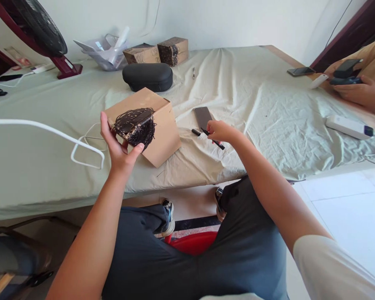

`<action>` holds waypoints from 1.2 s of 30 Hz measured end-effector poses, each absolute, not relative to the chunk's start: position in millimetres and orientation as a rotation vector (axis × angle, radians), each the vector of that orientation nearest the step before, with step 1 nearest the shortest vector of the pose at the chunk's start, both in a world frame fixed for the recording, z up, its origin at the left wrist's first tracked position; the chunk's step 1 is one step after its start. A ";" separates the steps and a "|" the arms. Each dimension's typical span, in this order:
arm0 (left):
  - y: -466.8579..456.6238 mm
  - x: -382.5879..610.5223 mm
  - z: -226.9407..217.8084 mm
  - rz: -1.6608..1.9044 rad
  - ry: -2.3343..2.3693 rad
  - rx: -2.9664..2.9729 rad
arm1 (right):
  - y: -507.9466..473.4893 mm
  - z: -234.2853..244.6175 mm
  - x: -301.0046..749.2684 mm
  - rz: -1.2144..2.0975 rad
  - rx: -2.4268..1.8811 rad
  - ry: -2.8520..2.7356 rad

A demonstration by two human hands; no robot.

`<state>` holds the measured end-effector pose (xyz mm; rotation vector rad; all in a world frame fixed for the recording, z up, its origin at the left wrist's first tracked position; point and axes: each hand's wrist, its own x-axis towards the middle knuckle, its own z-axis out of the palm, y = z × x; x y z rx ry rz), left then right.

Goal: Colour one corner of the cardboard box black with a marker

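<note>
My left hand is spread around a dark, tangled-looking mass with pale flecks and a straight edge, thumb and fingers on either side. It lies against a plain brown cardboard box; I cannot tell whether it is part of that box. My right hand pinches a slim black pen low over the cloth. Beside those fingers lies a short black-ended piece, with something whitish next to it. A dark phone rests just behind the right fingertips.
A black hard case sits behind the box, with two dark-marked cartons and a plastic basket farther back. A fan stands left. A white cable arches in from the left. At right, another person's hands hold a dark device.
</note>
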<state>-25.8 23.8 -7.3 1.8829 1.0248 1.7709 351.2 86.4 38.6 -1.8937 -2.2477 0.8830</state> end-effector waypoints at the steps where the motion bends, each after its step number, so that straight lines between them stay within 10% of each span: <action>1: 23.4 -25.8 -7.2 1.766 1.034 1.877 | 86.0 37.6 349.2 0.863 -1.959 -2.305; 36: 14.1 -19.0 -0.2 1.689 1.151 1.808 | 92.3 -6.5 302.6 0.318 -2.057 -2.276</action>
